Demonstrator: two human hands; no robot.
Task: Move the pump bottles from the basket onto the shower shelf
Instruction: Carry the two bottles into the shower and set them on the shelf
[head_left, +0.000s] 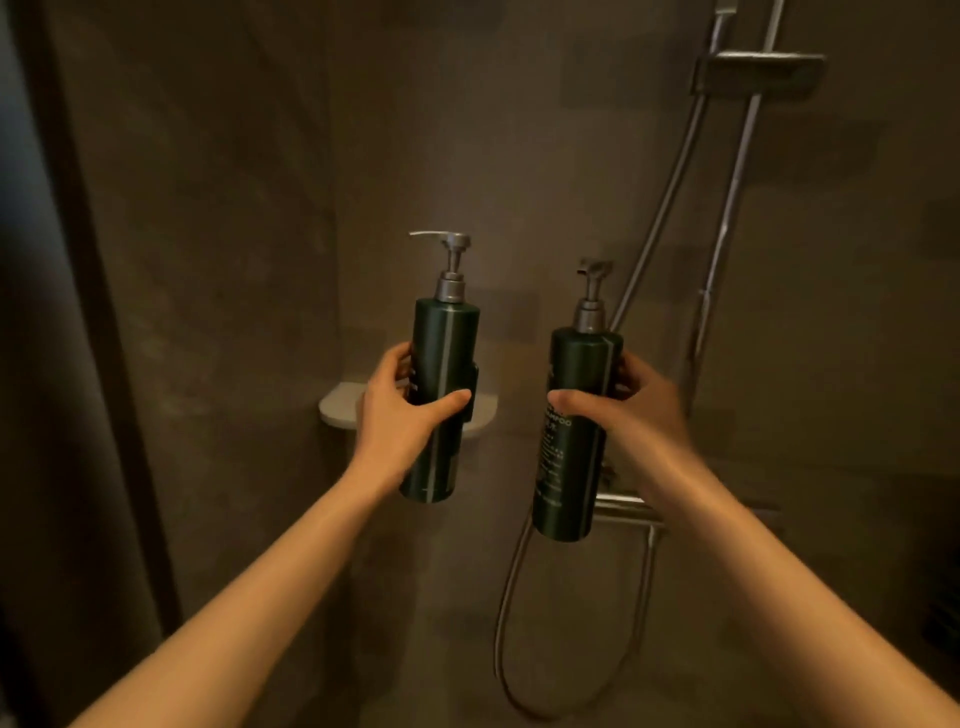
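— What do the hands hold?
— Each holds a green bottle, up in the air. The left hand (402, 410) wraps its grip around the left bottle (441, 395), right in front of the white shelf (337, 405).
— And the other?
— The right hand (631, 410) grips the right bottle (576, 431) (near the shower hose (660, 223)).
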